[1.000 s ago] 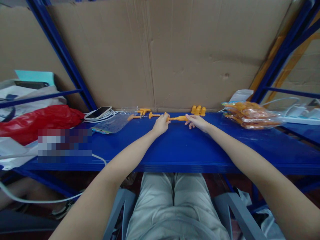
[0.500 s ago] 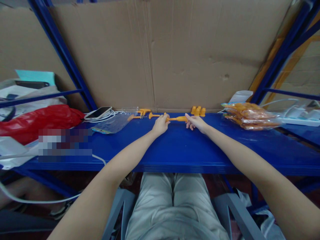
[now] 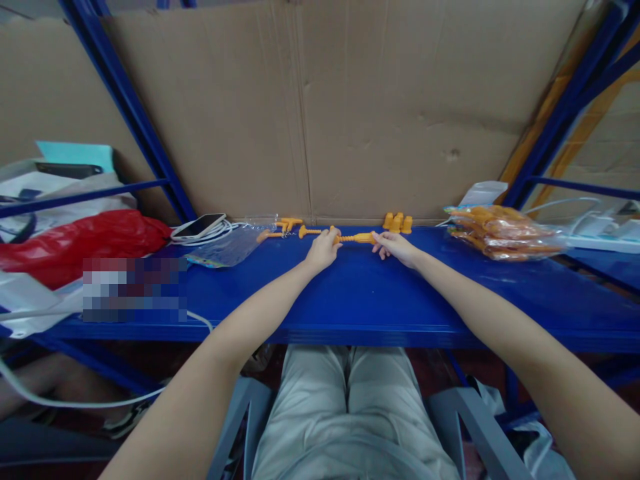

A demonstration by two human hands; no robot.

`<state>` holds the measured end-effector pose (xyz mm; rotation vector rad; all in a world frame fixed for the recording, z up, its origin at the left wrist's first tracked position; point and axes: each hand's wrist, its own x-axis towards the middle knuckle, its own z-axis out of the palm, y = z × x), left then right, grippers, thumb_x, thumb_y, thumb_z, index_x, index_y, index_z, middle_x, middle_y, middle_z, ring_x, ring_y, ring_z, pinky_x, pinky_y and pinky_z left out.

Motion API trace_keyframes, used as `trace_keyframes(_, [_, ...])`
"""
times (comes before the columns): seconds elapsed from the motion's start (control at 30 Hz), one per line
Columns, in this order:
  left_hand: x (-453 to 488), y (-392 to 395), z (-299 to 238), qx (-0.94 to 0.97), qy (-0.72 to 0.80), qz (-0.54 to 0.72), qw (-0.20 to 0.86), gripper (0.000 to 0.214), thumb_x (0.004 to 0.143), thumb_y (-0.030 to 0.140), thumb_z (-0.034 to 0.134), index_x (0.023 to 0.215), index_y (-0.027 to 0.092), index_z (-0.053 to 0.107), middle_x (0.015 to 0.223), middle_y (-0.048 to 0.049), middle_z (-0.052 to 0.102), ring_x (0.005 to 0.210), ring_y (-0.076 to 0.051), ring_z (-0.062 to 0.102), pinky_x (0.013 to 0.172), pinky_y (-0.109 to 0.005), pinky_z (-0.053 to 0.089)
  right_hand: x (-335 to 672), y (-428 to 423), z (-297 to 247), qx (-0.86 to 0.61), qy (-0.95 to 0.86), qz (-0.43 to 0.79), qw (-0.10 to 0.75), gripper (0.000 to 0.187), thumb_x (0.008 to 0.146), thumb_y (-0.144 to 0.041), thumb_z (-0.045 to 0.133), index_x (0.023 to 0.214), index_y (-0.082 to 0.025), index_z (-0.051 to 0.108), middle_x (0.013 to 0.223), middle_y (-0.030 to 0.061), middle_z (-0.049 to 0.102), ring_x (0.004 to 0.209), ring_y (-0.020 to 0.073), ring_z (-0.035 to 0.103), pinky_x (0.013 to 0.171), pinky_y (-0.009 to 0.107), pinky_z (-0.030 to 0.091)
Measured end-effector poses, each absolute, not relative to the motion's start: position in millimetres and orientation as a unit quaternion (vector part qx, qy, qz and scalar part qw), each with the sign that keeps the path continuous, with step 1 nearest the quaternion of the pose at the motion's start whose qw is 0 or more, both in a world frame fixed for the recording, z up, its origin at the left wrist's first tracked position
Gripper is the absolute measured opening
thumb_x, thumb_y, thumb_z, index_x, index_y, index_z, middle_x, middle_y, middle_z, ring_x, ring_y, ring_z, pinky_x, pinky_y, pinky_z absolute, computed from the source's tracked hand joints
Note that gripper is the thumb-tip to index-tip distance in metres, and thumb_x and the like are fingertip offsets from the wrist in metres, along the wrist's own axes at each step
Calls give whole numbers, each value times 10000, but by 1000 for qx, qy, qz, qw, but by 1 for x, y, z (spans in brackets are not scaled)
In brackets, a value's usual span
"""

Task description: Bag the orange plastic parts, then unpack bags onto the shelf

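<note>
Both my arms reach forward over a blue shelf (image 3: pixel 360 293). Between my hands I hold a long orange plastic piece (image 3: pixel 356 237) with a ribbed middle, lying level just above the shelf near its back edge. My left hand (image 3: pixel 323 249) is closed on its left end. My right hand (image 3: pixel 394 245) pinches its right end. More small orange parts lie close by: T-shaped pieces (image 3: pixel 286 225) to the left and a cluster of short caps (image 3: pixel 397 221) behind my right hand.
A clear plastic bag (image 3: pixel 227 245), a phone (image 3: pixel 197 226) and white cables lie at the left. A red bag (image 3: pixel 75 243) sits further left. Bags filled with orange parts (image 3: pixel 503 231) are piled at the right. Cardboard (image 3: pixel 320 107) backs the shelf.
Almost nothing has moved. Both hands keep their grip on the orange piece; the view has shifted very slightly.
</note>
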<state>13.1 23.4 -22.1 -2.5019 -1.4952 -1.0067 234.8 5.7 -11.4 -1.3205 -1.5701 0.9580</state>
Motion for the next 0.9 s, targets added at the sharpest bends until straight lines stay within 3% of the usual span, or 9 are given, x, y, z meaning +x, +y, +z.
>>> trace_keyframes(0.07, [13,23,-22,-812,-484,-325,31,217,857,119,590,1068,167,584,983,-86,628,944,-221,614,863,-344,486,233,5,-10,-535,-625,380,423,299,979,-385,487,806,-151,556,753,56,690,412,31,486,394,170,313])
trace_keyframes(0.17, [13,25,-22,-813,-479,-328,37,213,853,111,585,1056,177,586,958,-71,628,938,-216,613,863,-345,486,235,4,-10,-529,-623,391,423,232,964,-345,523,1044,-141,599,934,95,727,466,52,556,401,182,326])
trace_keyframes(0.27, [13,25,-22,-814,-475,-332,36,211,846,110,591,1043,185,588,941,-61,624,928,-213,613,861,-342,486,239,3,-10,-502,-634,412,420,289,913,-241,601,1192,-170,592,1078,91,721,547,67,618,441,183,351])
trace_keyframes(0.4, [12,23,-21,-814,-475,-333,29,202,852,114,588,1043,177,591,951,-71,625,926,-215,608,859,-339,482,242,0,-9,-496,-639,421,411,174,926,-290,586,977,-147,668,960,82,746,541,65,597,484,190,373])
trace_keyframes(0.57, [12,23,-21,-815,-471,-335,26,199,846,107,598,1030,183,591,940,-60,624,920,-207,608,860,-335,479,239,-1,-7,-505,-626,429,411,326,932,-395,577,741,-135,628,701,66,716,480,63,544,479,201,356])
trace_keyframes(0.77, [12,23,-21,-815,-473,-333,32,194,852,112,596,1035,175,588,943,-68,631,912,-210,606,851,-338,481,236,0,-6,-511,-619,429,414,372,911,-441,599,688,-144,588,617,53,680,452,64,530,438,194,335])
trace_keyframes(0.9, [12,24,-21,-815,-468,-340,32,191,846,114,604,1024,183,590,926,-60,632,909,-209,607,849,-335,481,237,2,-7,-508,-624,421,419,319,913,-433,592,840,-128,649,792,100,737,482,76,566,419,197,344])
